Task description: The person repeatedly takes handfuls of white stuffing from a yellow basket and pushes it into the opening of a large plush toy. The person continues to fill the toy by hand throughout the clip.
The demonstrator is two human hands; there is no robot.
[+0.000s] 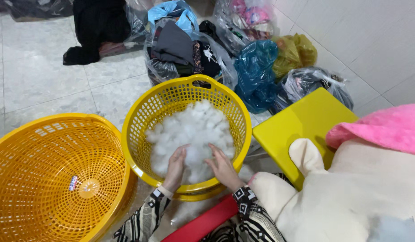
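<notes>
A yellow plastic basket [140, 116] stands on the floor in front of me, holding a heap of white fluffy stuffing [192, 127]. My left hand [176, 165] and my right hand [223, 166] both reach into it, fingers pressed into the near side of the stuffing. Whether either hand grips a clump is hidden by the fluff. A cream and pink plush toy [351, 188] lies across my lap at the right, its rounded limb pointing toward the basket.
A larger orange basket [50, 175] lies tilted at the left, touching the yellow one. A yellow stool [301, 118] stands at the right. Several plastic bags of clothes [254, 71] line the tiled wall behind. A red flat piece [203, 224] lies near my knees.
</notes>
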